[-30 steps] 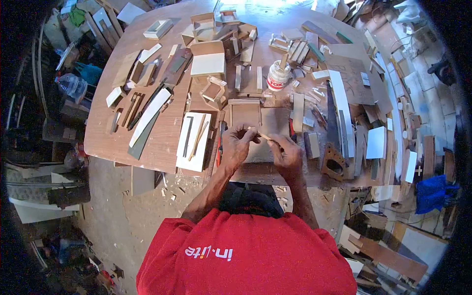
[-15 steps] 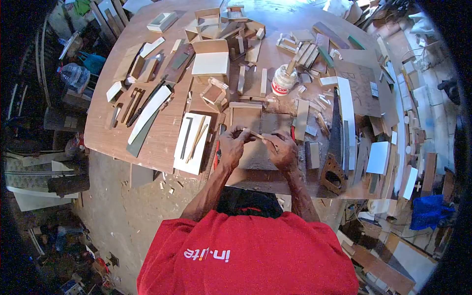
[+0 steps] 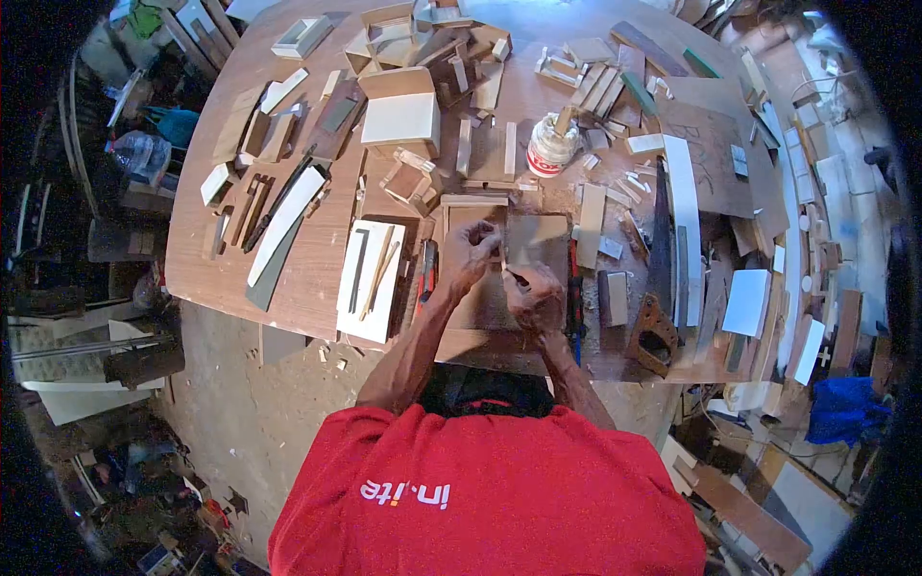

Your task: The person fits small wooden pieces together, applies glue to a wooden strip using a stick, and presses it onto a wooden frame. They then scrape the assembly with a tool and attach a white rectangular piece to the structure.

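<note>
In front of me, over the near part of the workbench, a thin wooden strip (image 3: 503,255) spans my two hands. My left hand (image 3: 471,253) pinches its far end, and my right hand (image 3: 534,296) grips the near end with curled fingers. Beneath them lies a flat wooden panel (image 3: 538,230), and beside it a shallow wooden frame (image 3: 473,202) is partly covered by my left hand. A red-handled tool (image 3: 427,274) rests left of my left forearm. Another red and dark tool (image 3: 574,288) lies right of my right hand.
A white glue tub (image 3: 554,154) with a stick in it stands beyond my hands. Small wooden boxes (image 3: 401,117) crowd the far left. A handsaw (image 3: 658,331) and long strips lie rightward. Left is a white board (image 3: 373,278) bearing thin sticks. Offcuts are scattered around.
The strip has turned from lying crosswise to pointing away from me. My right hand has moved nearer my body and slightly left, while the left stays at the far end. The view has shifted slightly.
</note>
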